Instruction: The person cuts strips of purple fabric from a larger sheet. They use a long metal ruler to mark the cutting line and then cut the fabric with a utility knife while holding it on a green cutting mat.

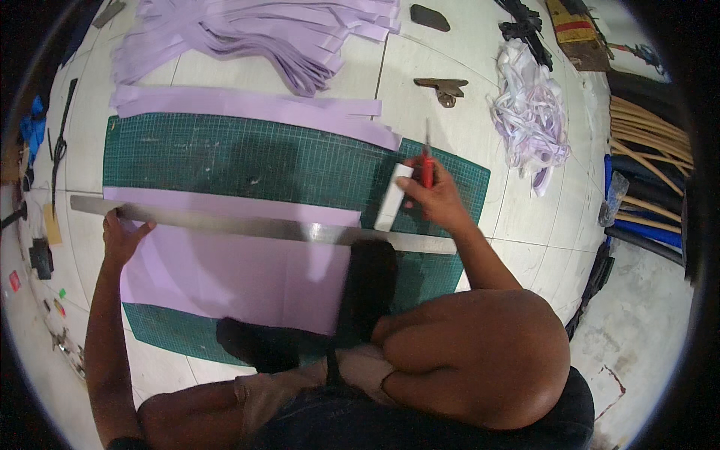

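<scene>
A long metal ruler (262, 225) lies across a sheet of lilac material (240, 262) on the green cutting mat (300, 161). My left hand (124, 238) rests at the ruler's left end, fingertips against its lower edge and thumb spread apart. Over the mat's right side, my right hand (441, 196) is closed around a red-handled tool (427, 171) with a thin metal tip pointing away from me. The same hand pinches a white rectangular bar (393, 198), whose near end is just above the ruler. My foot in a dark covering (369, 266) presses on the ruler and sheet.
Cut lilac strips (247, 101) lie along the mat's far edge, with a larger pile of strips (225, 30) beyond. A metal clip (442, 88), a dark block (430, 17) and a heap of white-lilac scraps (529, 112) sit on the tiles. Wooden sticks (649, 135) are stacked far right.
</scene>
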A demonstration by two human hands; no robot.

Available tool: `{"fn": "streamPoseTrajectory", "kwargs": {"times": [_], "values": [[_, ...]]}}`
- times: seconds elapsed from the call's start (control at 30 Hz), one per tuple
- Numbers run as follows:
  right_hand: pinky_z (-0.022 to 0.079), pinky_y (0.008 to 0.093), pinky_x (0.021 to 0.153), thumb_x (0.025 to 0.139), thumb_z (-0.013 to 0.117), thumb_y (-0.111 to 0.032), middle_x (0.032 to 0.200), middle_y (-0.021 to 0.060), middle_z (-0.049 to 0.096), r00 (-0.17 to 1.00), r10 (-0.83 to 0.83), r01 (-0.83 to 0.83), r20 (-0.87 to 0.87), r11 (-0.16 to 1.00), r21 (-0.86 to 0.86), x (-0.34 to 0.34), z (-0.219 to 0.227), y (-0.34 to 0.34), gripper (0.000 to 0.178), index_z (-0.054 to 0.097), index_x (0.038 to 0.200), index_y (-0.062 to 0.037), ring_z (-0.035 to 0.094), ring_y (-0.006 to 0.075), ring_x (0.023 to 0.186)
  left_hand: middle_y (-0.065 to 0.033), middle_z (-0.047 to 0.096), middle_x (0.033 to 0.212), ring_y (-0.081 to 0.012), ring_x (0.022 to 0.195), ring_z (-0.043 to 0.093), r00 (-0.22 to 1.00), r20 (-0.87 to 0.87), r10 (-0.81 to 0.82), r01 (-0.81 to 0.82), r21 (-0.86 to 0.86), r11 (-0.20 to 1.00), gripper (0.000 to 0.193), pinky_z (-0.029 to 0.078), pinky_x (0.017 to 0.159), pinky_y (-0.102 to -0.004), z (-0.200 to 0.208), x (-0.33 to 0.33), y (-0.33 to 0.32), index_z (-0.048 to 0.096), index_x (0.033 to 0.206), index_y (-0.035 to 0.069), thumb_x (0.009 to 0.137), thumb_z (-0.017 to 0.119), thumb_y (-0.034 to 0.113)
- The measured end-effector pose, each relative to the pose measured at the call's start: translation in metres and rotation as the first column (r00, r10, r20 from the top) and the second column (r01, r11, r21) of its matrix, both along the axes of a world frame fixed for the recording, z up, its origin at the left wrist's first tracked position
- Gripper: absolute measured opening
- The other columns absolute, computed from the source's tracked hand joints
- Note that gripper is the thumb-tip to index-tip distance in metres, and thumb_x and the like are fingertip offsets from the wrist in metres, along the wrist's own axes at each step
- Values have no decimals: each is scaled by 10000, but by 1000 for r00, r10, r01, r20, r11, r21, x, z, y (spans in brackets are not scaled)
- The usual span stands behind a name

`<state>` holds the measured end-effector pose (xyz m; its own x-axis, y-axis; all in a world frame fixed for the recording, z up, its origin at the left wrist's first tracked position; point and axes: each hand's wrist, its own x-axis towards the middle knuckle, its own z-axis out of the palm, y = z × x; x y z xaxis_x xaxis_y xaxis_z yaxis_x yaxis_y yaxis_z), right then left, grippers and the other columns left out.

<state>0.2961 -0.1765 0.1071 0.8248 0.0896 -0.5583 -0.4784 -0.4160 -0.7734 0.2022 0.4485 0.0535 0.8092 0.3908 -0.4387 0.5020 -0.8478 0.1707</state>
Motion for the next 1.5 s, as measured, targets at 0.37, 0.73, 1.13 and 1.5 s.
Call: {"fn": "streamPoseTrajectory", "kwargs": {"times": [0.37,0.73,1.13,1.5], "values": [[503,304,719,849,796,-339,931,49,578,967,208,-191,146,974,-117,1,-39,42,517,589,1209,-31,555,137,799,-316,417,1367,-453,1272,455,998,-42,-37,37,-3,999,1074,429,1039,-537,6,3,5,340,1365,-91,673,863,543],[482,306,735,843,799,-362,933,44,571,963,241,-216,122,958,-189,0,-43,43,537,594,1213,-31,543,146,803,-329,404,1377,-463,1282,445,1000,2,-2,2,56,998,1091,418,1048,-542,6,-2,-5,320,1383,-88,680,848,559],[460,270,629,873,777,-319,915,37,564,961,248,-220,122,953,-207,1,-50,42,491,573,1222,-40,521,114,707,-318,405,1371,-465,1271,460,999,-40,-19,22,80,997,1121,430,1040,-551,6,-1,-4,301,1388,-90,684,821,611],[485,283,643,854,788,-376,923,48,578,956,266,-226,124,937,-265,2,-45,41,551,572,1237,-45,548,127,730,-328,413,1367,-458,1267,465,999,-20,-28,29,72,997,1095,425,1034,-558,5,1,-7,324,1375,-107,701,815,603]]}}
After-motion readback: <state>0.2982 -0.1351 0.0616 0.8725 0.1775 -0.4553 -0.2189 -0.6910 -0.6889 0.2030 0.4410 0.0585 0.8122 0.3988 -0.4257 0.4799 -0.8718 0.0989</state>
